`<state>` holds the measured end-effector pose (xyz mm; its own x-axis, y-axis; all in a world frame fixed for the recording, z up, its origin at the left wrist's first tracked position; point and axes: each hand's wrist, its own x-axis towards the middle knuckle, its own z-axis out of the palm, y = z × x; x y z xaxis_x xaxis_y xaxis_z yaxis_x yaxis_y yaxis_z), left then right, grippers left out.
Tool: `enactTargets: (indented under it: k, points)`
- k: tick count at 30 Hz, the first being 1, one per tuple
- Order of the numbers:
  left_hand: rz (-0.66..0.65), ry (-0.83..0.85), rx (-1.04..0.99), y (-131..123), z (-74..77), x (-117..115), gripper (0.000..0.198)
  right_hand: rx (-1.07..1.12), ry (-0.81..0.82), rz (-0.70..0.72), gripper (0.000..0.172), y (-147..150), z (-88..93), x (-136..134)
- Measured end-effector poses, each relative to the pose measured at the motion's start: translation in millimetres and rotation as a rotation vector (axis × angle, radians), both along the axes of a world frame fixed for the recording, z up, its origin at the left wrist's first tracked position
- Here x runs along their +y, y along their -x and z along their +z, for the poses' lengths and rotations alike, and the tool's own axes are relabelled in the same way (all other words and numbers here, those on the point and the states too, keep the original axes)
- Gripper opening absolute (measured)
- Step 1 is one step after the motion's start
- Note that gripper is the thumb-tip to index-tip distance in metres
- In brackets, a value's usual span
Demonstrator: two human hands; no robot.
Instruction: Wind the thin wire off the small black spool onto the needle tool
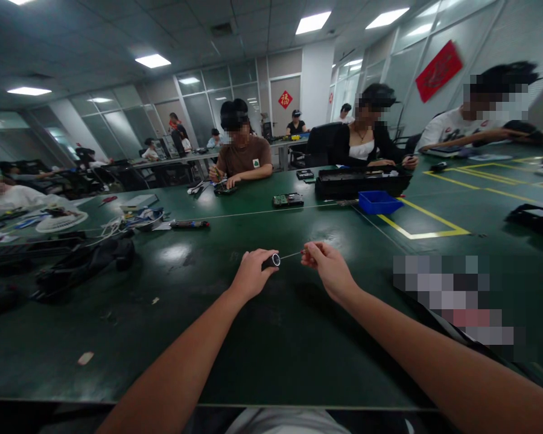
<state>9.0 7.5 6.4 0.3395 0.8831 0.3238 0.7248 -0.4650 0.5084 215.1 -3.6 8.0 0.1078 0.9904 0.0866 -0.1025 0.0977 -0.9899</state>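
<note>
Over the green table, my left hand (253,272) is closed around a short black cylindrical handle (268,261) with a pale ring at its end. From beside that ring a thin metal shaft (290,255) runs to the right, like that of a screwdriver. My right hand (326,265) pinches the far end of the shaft between thumb and fingers. A tiny reddish spot shows at those fingertips, too small to name. Both hands are held a little apart, with the shaft spanning the gap.
On the green table (172,337) stand a blue bin (380,202), a long black casing (362,183) and a circuit-board unit (288,199). A dark pen-shaped tool (190,224) lies left, near cables and black parts (88,265). Several co-workers sit across the table.
</note>
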Motion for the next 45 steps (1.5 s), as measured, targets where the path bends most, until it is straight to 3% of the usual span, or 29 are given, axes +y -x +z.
enactTargets:
  k: [5,12,17,20,24,27,35,41,45]
  points:
    - [-0.011,0.012,-0.021,-1,-0.7,-2,0.041,-0.050,-0.035,-0.004,0.029,0,5.1,-2]
    - [0.013,-0.010,-0.043,0,-2.0,-1,0.040,-0.495,-0.118,-0.055,0.040,-6,16.2,-11]
    - [0.006,-0.036,-0.040,2,-2.3,0,0.040,-0.506,-0.222,0.021,0.023,-5,13.1,-12]
    - [0.003,-0.032,-0.037,2,-2.0,0,0.040,-0.535,-0.188,0.057,0.027,-4,12.1,-12]
    - [-0.004,-0.013,-0.019,0,-0.9,-2,0.041,-0.613,-0.188,-0.017,0.036,-4,12.4,-12]
    - [0.004,-0.001,-0.016,-1,-0.1,-3,0.041,-0.567,-0.207,-0.021,0.028,-4,9.9,-12]
    - [-0.001,-0.009,-0.003,1,-2.8,-1,0.042,-0.520,-0.191,-0.029,0.027,0,10.8,-14]
    - [0.077,-0.011,0.001,2,-3.2,0,0.040,-0.241,-0.093,0.011,0.024,2,6.8,-5]
    - [0.013,-0.039,0.034,4,2.9,-1,0.042,0.135,0.070,0.075,0.026,-3,-3.9,6]
